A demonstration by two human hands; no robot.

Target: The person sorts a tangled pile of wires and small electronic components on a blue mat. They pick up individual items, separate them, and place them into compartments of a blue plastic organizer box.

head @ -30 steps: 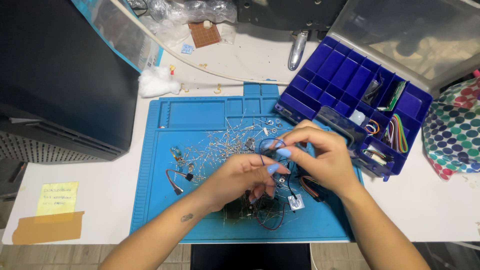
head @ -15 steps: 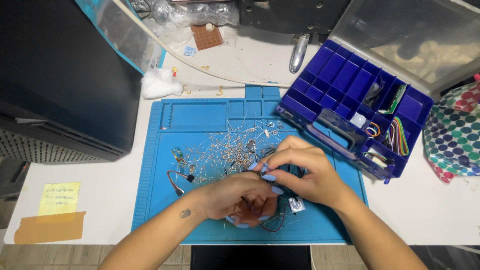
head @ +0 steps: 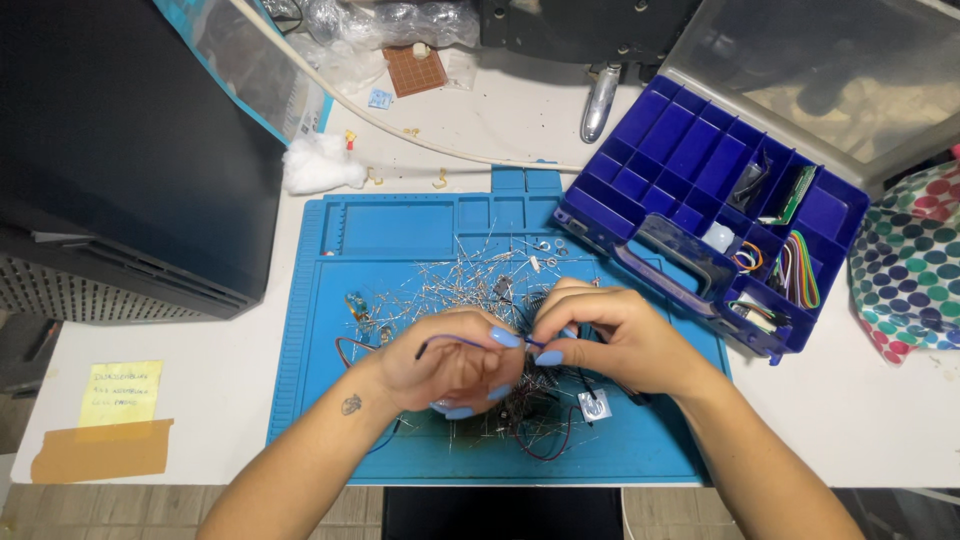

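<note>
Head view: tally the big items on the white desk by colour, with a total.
Blue: 2 — light blue silicone work mat, dark blue plastic compartment organiser box
Yellow: 1 — yellow paper sticky note
White: 1 — white cotton wad
Total: 4

thin dark-blue jumper wire point(head: 455, 341) stretched level between both hands.

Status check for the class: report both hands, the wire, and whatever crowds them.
Left hand and right hand both pinching a thin blue wire between them. Held above the blue mat. Loose metal leads scattered beneath.
</note>
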